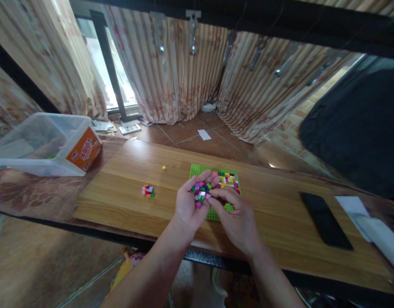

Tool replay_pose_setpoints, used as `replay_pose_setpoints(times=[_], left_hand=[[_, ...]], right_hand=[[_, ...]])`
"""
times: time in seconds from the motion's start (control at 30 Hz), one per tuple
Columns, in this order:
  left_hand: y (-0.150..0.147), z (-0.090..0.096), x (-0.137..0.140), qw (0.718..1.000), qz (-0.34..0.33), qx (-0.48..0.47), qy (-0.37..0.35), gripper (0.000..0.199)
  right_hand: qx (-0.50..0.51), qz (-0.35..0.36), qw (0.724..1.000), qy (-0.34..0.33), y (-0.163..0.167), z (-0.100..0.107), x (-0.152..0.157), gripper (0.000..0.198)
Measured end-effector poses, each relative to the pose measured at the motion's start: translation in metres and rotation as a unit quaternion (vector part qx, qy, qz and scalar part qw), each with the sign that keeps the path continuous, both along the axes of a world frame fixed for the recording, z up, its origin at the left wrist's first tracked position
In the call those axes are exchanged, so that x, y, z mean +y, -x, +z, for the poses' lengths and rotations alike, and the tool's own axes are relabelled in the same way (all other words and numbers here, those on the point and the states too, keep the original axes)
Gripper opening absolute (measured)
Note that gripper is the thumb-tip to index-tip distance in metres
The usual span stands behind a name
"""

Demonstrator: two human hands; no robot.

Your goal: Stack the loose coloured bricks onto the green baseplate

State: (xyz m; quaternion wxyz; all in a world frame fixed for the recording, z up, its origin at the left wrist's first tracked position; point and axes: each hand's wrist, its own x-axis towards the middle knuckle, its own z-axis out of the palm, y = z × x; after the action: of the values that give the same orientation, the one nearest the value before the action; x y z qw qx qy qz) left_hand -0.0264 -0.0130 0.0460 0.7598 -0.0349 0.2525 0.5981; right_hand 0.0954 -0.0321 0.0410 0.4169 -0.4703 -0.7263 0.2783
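Note:
My left hand (187, 205) is cupped palm up, cradling a heap of small toy bricks (201, 187) in pink, purple, green and white. Thumb and forefinger of my right hand (237, 216) pinch a light purple brick (208, 196) at the edge of that heap. Below both hands lies a green studded baseplate (196, 169), partly hidden by them. Multicoloured bricks (228, 179) cover its far right part in rows. To the left on the wooden board are a small cluster of loose bricks (148, 191) and a lone yellow brick (164, 167).
A clear plastic box (45, 167) with an orange label stands at the left, some bricks inside. A black phone-like slab (325, 220) lies at the right beside white papers (352, 207). The wooden board (274, 188) ends at a dark table edge near me.

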Motion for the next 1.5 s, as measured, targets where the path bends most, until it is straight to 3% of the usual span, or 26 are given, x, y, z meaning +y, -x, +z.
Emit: replay_pose_setpoints(times=[0.17,0.27,0.37,0.57,0.73,0.9,1.1,1.2,1.33,1.5], left_hand=[[0.004,-0.005,-0.001,0.993,-0.026,0.098,0.054,0.022],[0.006,-0.006,-0.005,0.983,-0.080,0.162,-0.002,0.019],[0.005,-0.005,-0.010,0.960,-0.122,0.239,-0.078,0.029],[-0.003,-0.007,-0.013,0.915,-0.126,0.357,-0.137,0.035],[0.000,-0.005,-0.012,0.926,-0.137,0.327,-0.130,0.031],[0.010,-0.002,-0.012,0.948,-0.204,0.218,-0.105,0.026],[0.018,-0.002,-0.010,0.946,-0.267,0.156,-0.101,0.023],[0.021,-0.002,-0.008,0.952,-0.241,0.162,-0.094,0.021],[0.026,-0.002,-0.004,0.965,-0.160,0.198,-0.061,0.018],[0.024,-0.005,-0.003,0.954,-0.102,0.281,-0.038,0.016]], right_hand=[[0.053,-0.026,0.998,-0.027,-0.006,-0.002,0.004,0.013],[0.046,-0.040,0.997,-0.048,-0.009,-0.005,0.007,0.013],[0.044,-0.046,0.997,-0.049,-0.011,-0.005,0.010,0.014],[0.083,-0.037,0.996,0.014,-0.012,-0.007,0.011,0.016],[0.137,-0.059,0.984,0.098,-0.010,-0.009,0.012,0.016],[0.125,-0.031,0.986,0.106,-0.009,-0.002,0.011,0.017],[0.173,0.016,0.974,0.143,-0.018,0.001,0.013,0.019],[0.188,-0.030,0.972,0.137,-0.027,0.000,0.018,0.016],[0.116,-0.142,0.982,0.054,-0.038,-0.002,0.024,0.012],[-0.031,-0.077,0.996,-0.013,-0.037,-0.011,0.025,0.014]])
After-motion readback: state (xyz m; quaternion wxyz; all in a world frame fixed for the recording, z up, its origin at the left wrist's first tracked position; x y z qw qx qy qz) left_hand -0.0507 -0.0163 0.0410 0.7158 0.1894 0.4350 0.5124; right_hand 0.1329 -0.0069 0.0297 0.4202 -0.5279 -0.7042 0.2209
